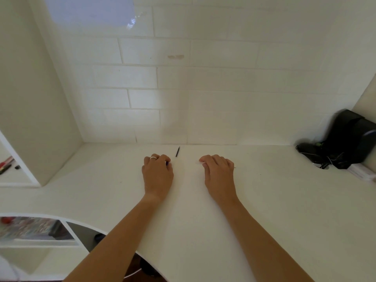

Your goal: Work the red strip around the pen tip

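Both hands lie on the white desk (pixel 264 210), knuckles up, with the forearms running back toward the camera. The left hand (pixel 157 176) has its fingers curled under, and a ring (pixel 153 157) shows on one of them. A small dark blue or purple bit (pixel 167 163) peeks out at the fingertips on the inner side, so the grip of this hand seems to be closed round some small thing, though what it is cannot be told.

The right hand (pixel 219 176) is also curled, fingers tucked down. At its fingertips a pale, clear or whitish piece (pixel 199 162) sticks out to the left, and a thin point (pixel 234 167) pokes out at the far side of the hand, so its grip looks pinched on a slim pale object lying across under the fingers.

Between the two hands and a little further back, near the tiled wall (pixel 203 78), a thin black rod (pixel 177 152) lies on the desk, nearly pointing away from the camera. It touches neither hand and is closer to the left one.

At the far right of the desk, black gear with cables (pixel 343 143) sits in the corner. Off to the left, a lower shelf holds red and dark pens (pixel 6 164), and a colourful printed sheet (pixel 30 227) lies lower left
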